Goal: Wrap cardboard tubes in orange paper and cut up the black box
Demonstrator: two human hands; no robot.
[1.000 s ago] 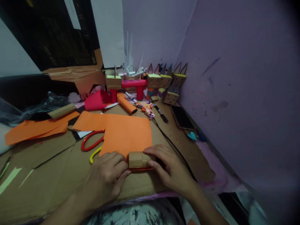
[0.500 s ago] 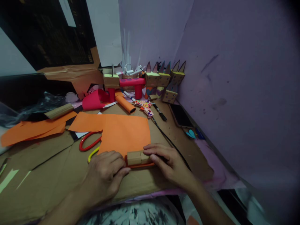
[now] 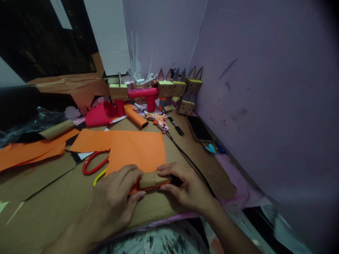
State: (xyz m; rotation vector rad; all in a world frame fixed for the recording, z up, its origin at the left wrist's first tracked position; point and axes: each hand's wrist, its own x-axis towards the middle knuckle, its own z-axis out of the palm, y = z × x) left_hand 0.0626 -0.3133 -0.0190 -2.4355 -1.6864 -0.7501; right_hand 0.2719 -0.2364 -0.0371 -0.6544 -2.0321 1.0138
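A short brown cardboard tube lies crosswise near the table's front, with orange paper along its lower edge. Its right end is gripped between the thumb and fingers of my right hand. At the other end, my left hand curls its fingers and thumb round the tube and the orange paper. Just beyond the tube spreads a flat sheet of orange paper, with a strip reaching left. Scissors with a red handle loop and a yellow one lie partly beneath that sheet.
A glue gun with a black cord, a marker and a phone lie to the right. Behind stand cardboard figures with pointed ears and a pink tube structure. An orange roll lies mid-table. A purple wall rises at right.
The tube has tilted slightly, its left end lower. My left fingers have lifted from a curled press to grip its left end, and my right thumb now presses its near side. The view has shifted right.
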